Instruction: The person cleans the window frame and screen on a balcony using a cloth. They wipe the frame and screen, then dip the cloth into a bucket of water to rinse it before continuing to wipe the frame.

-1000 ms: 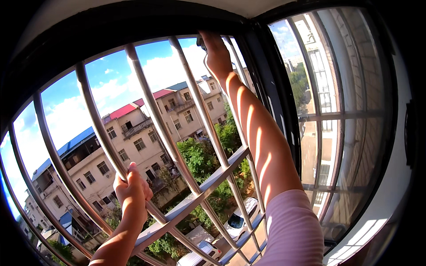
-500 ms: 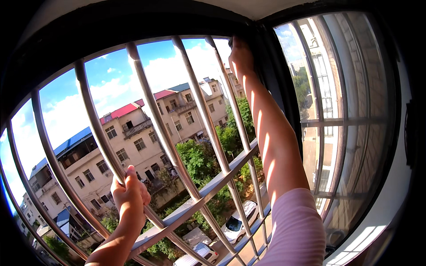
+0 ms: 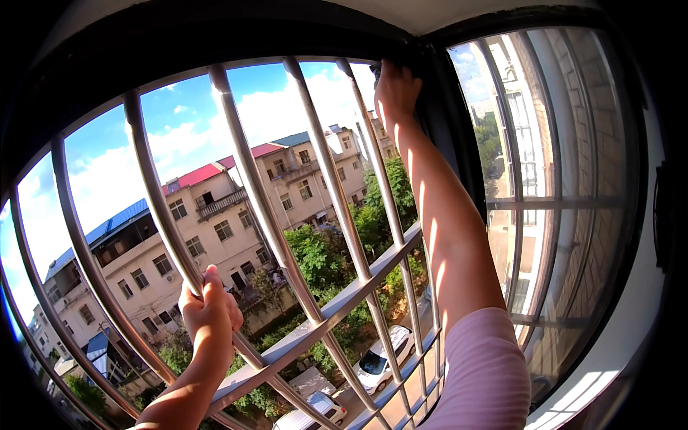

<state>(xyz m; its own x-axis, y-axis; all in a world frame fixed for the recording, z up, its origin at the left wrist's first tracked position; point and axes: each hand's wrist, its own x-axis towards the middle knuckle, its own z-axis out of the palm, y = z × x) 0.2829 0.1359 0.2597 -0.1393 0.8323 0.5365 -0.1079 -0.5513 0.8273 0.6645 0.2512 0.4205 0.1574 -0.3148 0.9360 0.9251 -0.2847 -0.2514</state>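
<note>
Window grille (image 3: pixel 337 308), five upright steel bars counted, left hand (image 3: pixel 209 308) clamped around one at 7 o'clock, right hand (image 3: pixel 395 93) gripping dark window frame (image 3: pixel 444 122) at 12 o'clock

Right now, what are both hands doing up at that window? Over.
Left hand gripping a window bar. Right hand up at the dark window frame. Grille between person and street.

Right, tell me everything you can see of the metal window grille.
The window grille is a set of round, shiny silver bars, steel by the look, running top to bottom across the open window. A flat crossbar ties them together low down, with a second rail below it. The left hand grips one bar just above the crossbar, fingers wrapped round it. The right hand reaches up beside the bar tops at the dark frame. Sunlight glints along the bars.
</note>
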